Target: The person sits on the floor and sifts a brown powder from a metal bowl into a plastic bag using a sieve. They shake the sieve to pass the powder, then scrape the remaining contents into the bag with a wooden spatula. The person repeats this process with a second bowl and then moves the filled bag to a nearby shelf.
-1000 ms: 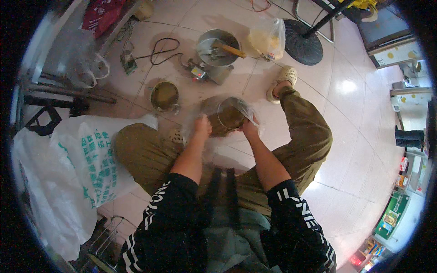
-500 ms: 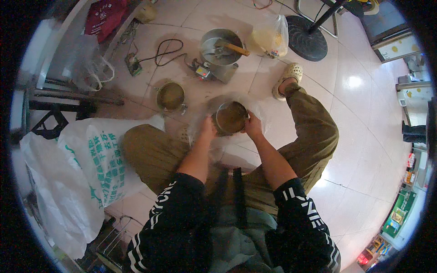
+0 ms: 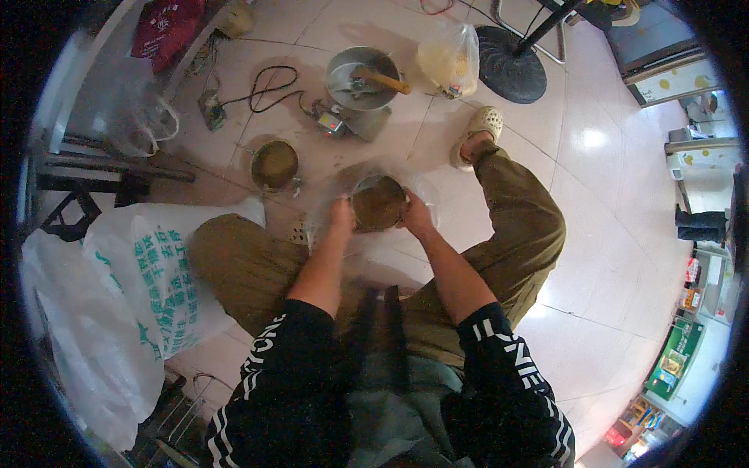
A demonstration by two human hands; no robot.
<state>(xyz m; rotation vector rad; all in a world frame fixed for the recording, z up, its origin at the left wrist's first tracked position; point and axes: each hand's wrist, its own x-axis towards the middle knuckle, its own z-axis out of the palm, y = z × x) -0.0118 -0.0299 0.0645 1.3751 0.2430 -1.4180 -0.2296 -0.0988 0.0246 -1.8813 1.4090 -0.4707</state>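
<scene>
Between my knees, my left hand and my right hand grip opposite sides of a round metal container. Its inside looks brown, but I cannot make out whether that is powder or the bottom. Around and under it spreads a clear plastic bag or sheet, partly hidden by the container. A similar round vessel with brown stuff inside and metal clips at its rim stands on the floor to the far left of my hands.
Beyond my hands, a metal pan with a wooden-handled tool sits on a small scale-like device. A cord trails left of it. A plastic bag of yellowish stuff stands near a black round base. A large white sack lies left.
The whole view has shifted slightly, with everything further left in the picture. The container has tipped a little, showing its inside more evenly. Both hands keep their grip.
</scene>
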